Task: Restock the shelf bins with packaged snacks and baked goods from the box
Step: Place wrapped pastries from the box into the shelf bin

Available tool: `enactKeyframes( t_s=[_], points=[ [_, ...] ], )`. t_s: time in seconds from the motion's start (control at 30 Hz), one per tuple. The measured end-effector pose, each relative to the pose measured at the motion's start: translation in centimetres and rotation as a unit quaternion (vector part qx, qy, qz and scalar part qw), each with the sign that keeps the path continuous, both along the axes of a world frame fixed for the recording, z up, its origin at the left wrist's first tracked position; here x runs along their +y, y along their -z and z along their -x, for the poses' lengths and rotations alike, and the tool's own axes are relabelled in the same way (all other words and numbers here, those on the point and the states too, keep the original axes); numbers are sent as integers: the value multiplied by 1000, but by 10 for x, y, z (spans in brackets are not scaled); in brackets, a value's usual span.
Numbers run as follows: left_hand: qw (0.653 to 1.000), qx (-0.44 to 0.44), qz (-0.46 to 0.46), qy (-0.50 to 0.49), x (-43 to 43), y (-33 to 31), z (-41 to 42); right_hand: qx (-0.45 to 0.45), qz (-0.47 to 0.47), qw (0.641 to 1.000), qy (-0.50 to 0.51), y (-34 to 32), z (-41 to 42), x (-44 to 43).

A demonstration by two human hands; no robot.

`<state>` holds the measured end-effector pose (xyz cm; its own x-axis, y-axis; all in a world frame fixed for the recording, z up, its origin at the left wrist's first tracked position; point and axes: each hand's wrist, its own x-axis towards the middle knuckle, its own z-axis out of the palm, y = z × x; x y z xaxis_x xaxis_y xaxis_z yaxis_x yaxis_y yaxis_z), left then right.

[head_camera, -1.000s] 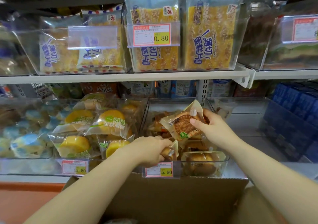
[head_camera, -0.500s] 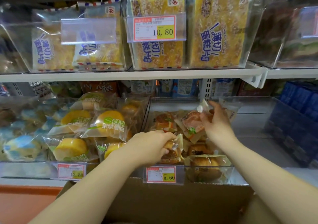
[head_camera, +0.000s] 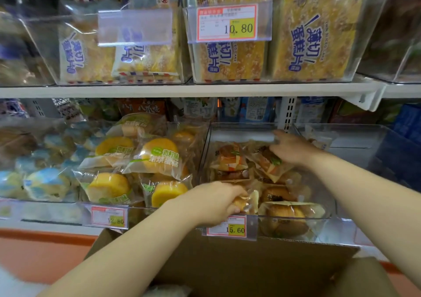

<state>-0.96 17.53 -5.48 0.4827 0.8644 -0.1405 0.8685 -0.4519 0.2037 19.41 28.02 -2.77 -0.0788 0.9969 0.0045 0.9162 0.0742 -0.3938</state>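
A clear shelf bin (head_camera: 328,226) with a 15.60 price tag holds several wrapped brown pastries. My left hand (head_camera: 214,203) grips one wrapped pastry (head_camera: 247,202) at the bin's front left corner. My right hand (head_camera: 289,150) reaches deep into the bin and lies on a wrapped pastry (head_camera: 270,164) near the back; its fingertips are hidden behind the hand. The brown cardboard box (head_camera: 239,264) stands open below the bin, under both forearms.
A bin of yellow cakes (head_camera: 157,157) with a 12.80 tag stands to the left, blue-wrapped cakes (head_camera: 43,182) further left. A nearly bare clear bin (head_camera: 369,150) sits to the right. The upper shelf (head_camera: 205,90) carries bins of sliced cake packs (head_camera: 319,34).
My right hand has carried its pastry from above the bin's middle down to the back and set it among the others. My left hand has stayed on its pastry at the front.
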Motion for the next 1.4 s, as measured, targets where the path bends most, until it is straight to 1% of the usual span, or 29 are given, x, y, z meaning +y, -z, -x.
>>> enactKeyframes(
  t_s=[0.07, 0.13, 0.23, 0.3, 0.37, 0.47, 0.5, 0.6, 0.67, 0.7, 0.83, 0.9, 1.0, 1.07, 1.13, 1.27, 1.4],
  points=[
    [998, 6, 56, -6, 3, 7, -5, -12, 34, 999, -7, -2, 0, 5],
    [995, 11, 97, -11, 4, 11, -8, -28, 46, 999, -7, 0, -1, 7],
    [994, 4, 104, -13, -1, 11, -9, -17, 34, 999, -4, 7, -6, 10],
    [998, -6, 53, -21, -4, 10, -8, 6, 20, 1000, -5, 8, -9, 10],
    [999, 15, -31, -35, -2, 8, -5, 31, 15, 999, -3, 9, -8, 9],
    [979, 108, -171, -19, 10, 2, -2, 42, 22, 999, -11, 7, -7, 10],
    [971, 142, -191, -12, 14, 1, -1, 45, 26, 999, -15, 6, -7, 9],
    [952, 236, -196, -15, 25, 2, -4, 74, 15, 997, -21, 3, -8, 4],
    [938, 273, -215, -13, 30, 4, -8, 105, -11, 994, -26, 2, -9, -3],
    [935, 277, -223, -16, 32, 5, -9, 114, -21, 993, -30, 1, -9, -8],
    [928, 280, -244, -21, 34, 7, -11, 105, -58, 992, -45, -5, -10, -27],
    [925, 291, -245, -24, 35, 9, -11, 115, -78, 989, -44, -10, -14, -38],
    [924, 296, -242, -19, 37, 10, -10, 153, -48, 986, -36, -16, -21, -57],
    [928, 285, -239, -12, 35, 9, -10, 116, -28, 991, -54, -15, -26, -66],
    [932, 270, -243, -5, 32, 9, -9, 87, -50, 992, -80, -13, -31, -70],
    [932, 226, -282, 7, 25, 8, -2, 175, -133, 972, -79, -18, -42, -76],
    [929, 129, -346, 30, 19, -10, 5, 243, -173, 953, -51, -15, -44, -81]
  ],
)
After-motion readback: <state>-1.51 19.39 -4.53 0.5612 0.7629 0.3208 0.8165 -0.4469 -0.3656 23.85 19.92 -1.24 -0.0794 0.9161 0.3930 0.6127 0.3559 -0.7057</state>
